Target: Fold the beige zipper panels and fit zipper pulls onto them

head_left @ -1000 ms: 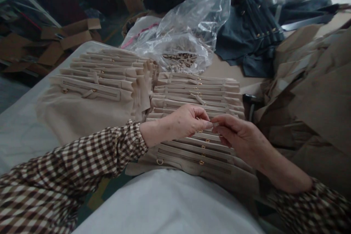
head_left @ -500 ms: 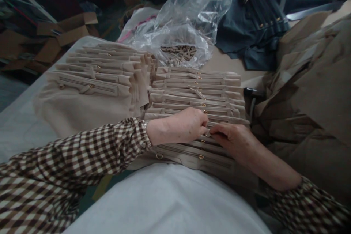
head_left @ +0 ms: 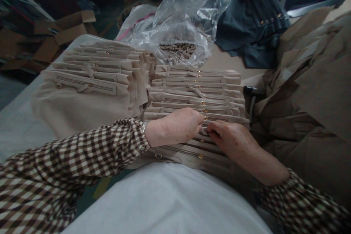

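Observation:
A row of beige fabric panels (head_left: 175, 99), each with a zipper and gold-coloured hardware, lies overlapped in front of me. My left hand (head_left: 175, 126) reaches across them from the left, its fingers closed on a small beige zipper pull (head_left: 203, 131). From the right, my right hand (head_left: 236, 140) meets it, thumb and forefinger pinched at the pull's lower end. Their exact grip is partly hidden. Just below both hands, the nearest panel shows a gold slider (head_left: 200, 156) and a metal ring (head_left: 158, 155).
More zippered panels (head_left: 85, 106) are stacked at the left. Behind the row, a clear plastic bag (head_left: 189, 18) holds many small beige pieces (head_left: 179, 49). Dark blue panels (head_left: 249, 25) lie at the back right. Brown material (head_left: 309, 98) is heaped at the right. Cardboard boxes (head_left: 68, 31) stand back left.
Both hands have shifted slightly left along the zipper. The pull has moved left with them, and a gold slider above the fingertips now shows.

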The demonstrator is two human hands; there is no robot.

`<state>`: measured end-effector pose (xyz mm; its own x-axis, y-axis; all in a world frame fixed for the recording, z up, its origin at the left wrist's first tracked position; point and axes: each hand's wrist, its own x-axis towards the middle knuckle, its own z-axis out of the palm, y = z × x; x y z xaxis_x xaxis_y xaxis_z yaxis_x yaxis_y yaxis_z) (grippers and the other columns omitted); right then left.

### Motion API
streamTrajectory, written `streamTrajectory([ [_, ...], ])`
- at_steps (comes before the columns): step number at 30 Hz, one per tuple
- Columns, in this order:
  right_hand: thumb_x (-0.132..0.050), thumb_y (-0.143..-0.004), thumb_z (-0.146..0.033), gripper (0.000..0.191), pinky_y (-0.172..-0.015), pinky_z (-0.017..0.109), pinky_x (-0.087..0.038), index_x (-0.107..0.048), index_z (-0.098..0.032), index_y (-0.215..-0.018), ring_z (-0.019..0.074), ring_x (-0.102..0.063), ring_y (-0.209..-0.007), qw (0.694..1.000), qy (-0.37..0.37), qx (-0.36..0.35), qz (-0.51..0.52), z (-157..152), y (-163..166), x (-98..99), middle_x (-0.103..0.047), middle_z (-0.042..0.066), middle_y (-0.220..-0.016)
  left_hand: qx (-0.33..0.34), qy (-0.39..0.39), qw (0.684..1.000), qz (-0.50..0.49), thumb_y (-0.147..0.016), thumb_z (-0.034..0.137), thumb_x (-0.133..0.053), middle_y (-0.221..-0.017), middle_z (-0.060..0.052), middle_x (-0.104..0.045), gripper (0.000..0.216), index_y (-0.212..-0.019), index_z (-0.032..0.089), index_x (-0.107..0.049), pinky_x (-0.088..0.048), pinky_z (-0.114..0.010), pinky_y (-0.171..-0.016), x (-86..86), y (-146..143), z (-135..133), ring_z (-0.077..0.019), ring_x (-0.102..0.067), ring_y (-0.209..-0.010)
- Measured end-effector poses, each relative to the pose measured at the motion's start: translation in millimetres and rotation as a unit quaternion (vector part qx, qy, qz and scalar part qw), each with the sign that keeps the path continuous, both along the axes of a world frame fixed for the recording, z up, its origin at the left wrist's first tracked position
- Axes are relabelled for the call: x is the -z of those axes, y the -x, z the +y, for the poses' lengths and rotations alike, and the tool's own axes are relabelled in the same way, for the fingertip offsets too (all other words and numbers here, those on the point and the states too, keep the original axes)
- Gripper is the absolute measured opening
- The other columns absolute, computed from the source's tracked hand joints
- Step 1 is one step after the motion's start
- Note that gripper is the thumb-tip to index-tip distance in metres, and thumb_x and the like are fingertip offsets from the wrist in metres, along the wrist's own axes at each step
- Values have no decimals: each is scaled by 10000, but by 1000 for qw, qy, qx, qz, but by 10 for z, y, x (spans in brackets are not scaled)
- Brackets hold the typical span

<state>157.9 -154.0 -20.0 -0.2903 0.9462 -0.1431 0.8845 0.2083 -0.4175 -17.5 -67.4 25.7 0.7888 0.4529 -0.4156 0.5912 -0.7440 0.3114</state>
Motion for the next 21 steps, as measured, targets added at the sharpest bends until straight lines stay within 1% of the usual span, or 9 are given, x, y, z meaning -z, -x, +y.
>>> streamTrajectory([
  [4, -508, -898, -200, 137, -593, 265, -337, -613, -189, -811, 143, -584, -634, 1000, -2, -1, 11, 9, -15, -8, -673, 12, -758, -41, 35, 998, -41, -903, 217, -499, -666, -43, -613, 235, -729, 131, -632, -425, -279, -614, -15, 66, 42, -158, -568, -636],
  [6, -522, -884, -198, 134, -591, 258, -349, -620, -188, -792, 135, -568, -617, 999, -8, 17, 47, 35, -29, -36, -661, 7, -718, -113, 123, 980, -108, -893, 240, -532, -627, 3, -555, 213, -718, 141, -605, -393, -244, -575, -34, 102, 73, -116, -511, -597],
  [7, -525, -876, -195, 135, -594, 252, -362, -627, -189, -788, 131, -565, -615, 996, -8, 35, 78, 55, -27, -65, -658, 5, -704, -167, 190, 956, -145, -893, 257, -539, -602, 31, -511, 196, -737, 149, -590, -373, -224, -539, -49, 118, 87, -95, -473, -556],
  [8, -525, -871, -198, 140, -594, 245, -376, -636, -190, -787, 127, -564, -613, 991, -5, 57, 119, 79, -16, -103, -657, 3, -694, -226, 266, 919, -181, -899, 275, -536, -583, 57, -462, 180, -765, 159, -571, -350, -204, -499, -66, 130, 97, -75, -430, -510],
  [10, -523, -868, -230, 156, -575, 230, -399, -660, -193, -804, 121, -561, -602, 972, 19, 97, 211, 131, 40, -202, -656, 2, -681, -326, 408, 821, -229, -920, 311, -519, -579, 89, -390, 168, -813, 182, -522, -310, -171, -428, -101, 142, 105, -47, -355, -434],
  [12, -542, -863, -307, 180, -517, 219, -393, -680, -193, -845, 113, -531, -555, 944, 62, 112, 304, 176, 133, -298, -651, 1, -661, -378, 491, 740, -261, -932, 348, -523, -613, 93, -395, 180, -841, 197, -489, -290, -147, -387, -125, 135, 95, -30, -357, -405],
  [13, -562, -856, -352, 204, -493, 216, -384, -686, -190, -864, 109, -514, -537, 928, 85, 112, 344, 193, 187, -332, -653, 4, -663, -388, 507, 719, -275, -932, 361, -533, -634, 87, -416, 190, -847, 198, -484, -289, -138, -376, -130, 126, 84, -26, -381, -405],
  [17, -635, -811, -446, 280, -476, 213, -369, -676, -168, -809, 91, -467, -515, 861, 126, 140, 473, 217, 380, -319, -656, 23, -673, -401, 494, 695, -334, -944, 341, -535, -620, 84, -449, 196, -832, 195, -465, -312, -115, -367, -112, 55, 25, -20, -408, -395],
  [21, -654, -777, -442, 297, -429, 206, -317, -611, -170, -667, 73, -387, -457, 816, 130, 209, 522, 195, 450, -206, -534, -20, -535, -407, 464, 706, -348, -961, 289, -507, -519, 99, -422, 167, -831, 199, -453, -303, -108, -350, -119, -12, -31, -30, -370, -366],
])
